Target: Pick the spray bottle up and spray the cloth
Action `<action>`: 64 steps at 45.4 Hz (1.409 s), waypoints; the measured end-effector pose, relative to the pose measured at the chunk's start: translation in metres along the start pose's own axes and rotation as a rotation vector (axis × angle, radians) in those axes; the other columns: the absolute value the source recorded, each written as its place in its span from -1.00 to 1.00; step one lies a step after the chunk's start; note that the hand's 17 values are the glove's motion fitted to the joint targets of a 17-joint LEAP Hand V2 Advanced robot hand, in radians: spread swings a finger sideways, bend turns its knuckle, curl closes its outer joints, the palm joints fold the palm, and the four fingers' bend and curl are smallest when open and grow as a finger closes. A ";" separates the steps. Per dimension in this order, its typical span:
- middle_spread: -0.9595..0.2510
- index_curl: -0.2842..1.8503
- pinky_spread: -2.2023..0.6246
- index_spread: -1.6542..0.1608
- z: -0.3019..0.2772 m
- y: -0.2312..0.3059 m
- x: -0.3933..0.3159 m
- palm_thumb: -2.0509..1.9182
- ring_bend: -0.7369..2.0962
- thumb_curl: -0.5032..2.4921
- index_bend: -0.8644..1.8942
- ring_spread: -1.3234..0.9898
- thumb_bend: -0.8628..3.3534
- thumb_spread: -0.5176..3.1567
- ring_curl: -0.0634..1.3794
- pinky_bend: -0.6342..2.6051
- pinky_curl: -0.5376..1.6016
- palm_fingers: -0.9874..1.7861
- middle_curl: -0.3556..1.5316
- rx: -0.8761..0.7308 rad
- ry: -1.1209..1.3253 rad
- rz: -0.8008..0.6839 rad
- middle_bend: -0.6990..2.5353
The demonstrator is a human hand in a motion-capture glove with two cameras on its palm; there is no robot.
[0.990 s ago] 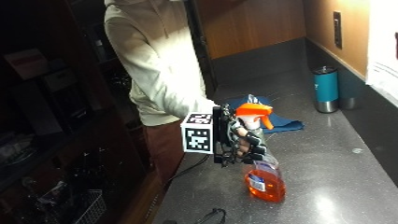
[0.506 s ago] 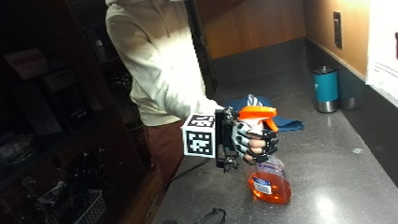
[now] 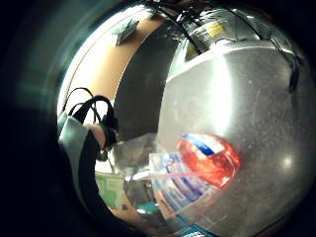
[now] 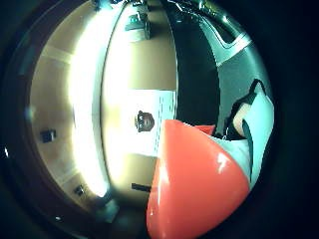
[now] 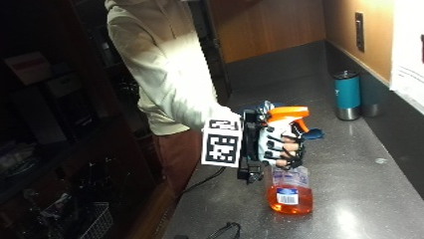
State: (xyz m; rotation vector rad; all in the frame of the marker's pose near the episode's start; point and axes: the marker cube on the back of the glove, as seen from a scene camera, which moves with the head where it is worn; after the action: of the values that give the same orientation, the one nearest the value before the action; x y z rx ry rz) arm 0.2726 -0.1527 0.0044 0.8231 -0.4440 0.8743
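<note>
**Spray bottle lifted in the gloved hand above the desk**

The dark speckled desk [image 5: 371, 199] runs from the near edge back to a wood-panelled wall, with a person in a pale hooded top [image 5: 165, 64] standing at its nine o'clock side. Reaching out from that sleeve, the right hand [image 5: 278, 144] sits near the middle of the outside view, its fingers curled round the neck of the spray bottle [image 5: 289, 191] just under the orange trigger head [image 5: 288, 113].

The bottle hangs upright from the grip: its clear body of orange liquid lies directly at six o'clock from the hand, while the trigger head pokes out at twelve o'clock, nozzle turned toward three o'clock. Whether the bottle's base touches the desk or hangs just above it cannot be told for sure; it looks slightly raised.

The little finger side palm view looks down along the bottle, whose label and orange body [image 3: 207, 158] stand over the grey desk surface [image 3: 256, 89]. In the thumb side palm view the orange trigger head [image 4: 194, 184] fills much of the picture, close against the palm, with a lit wall and a white paper sheet [image 4: 154, 122] beyond it.

A blue cloth [image 5: 311, 133] shows only as a small patch just behind the hand, at about two o'clock from it, lying on the desk. Farther back, at one o'clock, a teal tumbler [image 5: 347, 94] with a metal base stands upright near the wall, well apart from the hand.
</note>
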 end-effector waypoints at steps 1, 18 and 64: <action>0.35 -0.25 0.47 0.63 0.001 0.001 -0.002 0.52 -0.07 -0.21 -0.09 0.00 -0.60 -0.56 -0.32 -0.45 -0.15 0.71 -0.11 -0.029 0.010 -0.017 -0.24; 0.33 -0.23 0.45 0.62 0.023 0.061 -0.093 0.50 -0.05 -0.17 -0.07 -0.01 -0.61 -0.61 -0.29 -0.43 -0.14 0.72 -0.09 -0.783 0.463 -0.411 -0.22; 0.32 -0.23 0.43 0.62 0.022 0.302 -0.072 0.50 -0.03 -0.14 -0.05 -0.01 -0.61 -0.64 -0.29 -0.40 -0.14 0.71 -0.10 -1.233 1.250 -1.128 -0.20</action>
State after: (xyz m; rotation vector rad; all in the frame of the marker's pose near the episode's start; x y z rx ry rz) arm -0.0154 -0.0928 0.1062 -0.6849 0.5838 -0.1585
